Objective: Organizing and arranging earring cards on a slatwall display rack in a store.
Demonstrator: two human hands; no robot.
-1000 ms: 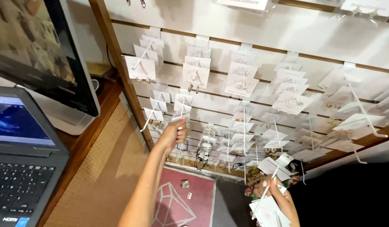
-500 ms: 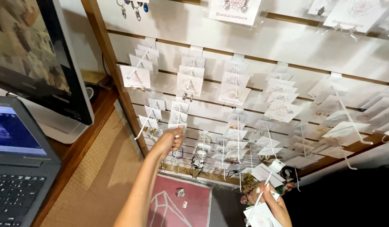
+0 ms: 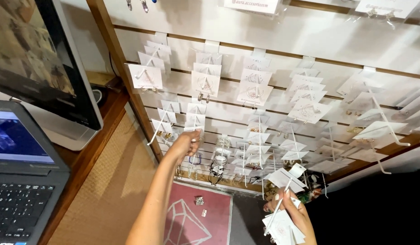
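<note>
My left hand [image 3: 186,144] is stretched up to the white slatted display board [image 3: 282,31], its fingers closed in a pinch on the lowest small white card [image 3: 195,121] of the second hook column from the board's brown wooden left post [image 3: 123,77]. That card is a stiff, matte paper square like the dozens of others overlapping in rows on thin white wire pegs across the board, each carrying a tiny pair of earrings that glint gold or silver; I can't make out the shape of the pair on this one at this distance. My right hand [image 3: 292,214] is low, below the board's bottom edge, its fingers curled around a fanned stack of the same white cards [image 3: 282,227] threaded on a loose white hook [image 3: 282,196], which sticks up past my fingertips toward the board. Just under the board, between my arms, lies a dusty-red mat [image 3: 198,218] printed with a white faceted gem outline, with two small silvery pieces [image 3: 200,201] resting on it. Left of the post, a woven straw-coloured runner [image 3: 105,190] covers the wooden desk, and farther left from the board stand a glossy black monitor [image 3: 42,59] and an open dark laptop [image 3: 19,181] with a lit bluish screen.
</note>
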